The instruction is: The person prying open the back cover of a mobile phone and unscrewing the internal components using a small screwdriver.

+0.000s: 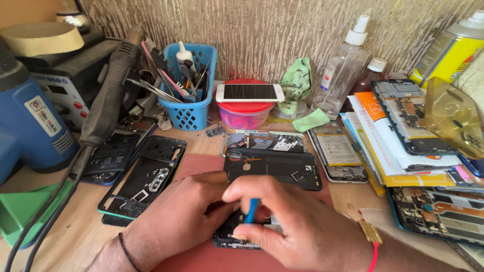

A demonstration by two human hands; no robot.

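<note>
Your hands meet low centre: left hand (pixel 184 216) curled, fingertips pressing down; right hand (pixel 297 226) pinched shut, wrist angled in from right.

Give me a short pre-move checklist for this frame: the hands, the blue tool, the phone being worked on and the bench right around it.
1. Blue tool in hand: ok, the right hand pinches it between its fingers.
2. Opened phone steadied: ok, the left hand rests at its left edge on the red mat.
3. Tool tip on the phone: cannot tell, the fingers hide it.
4. Phone flat on the mat: cannot tell, the hands cover most of it.
5. Room around the hands: not ok, a black back cover and a black phone frame lie close by.
6. View of the work spot: not ok, both hands block it.
</note>
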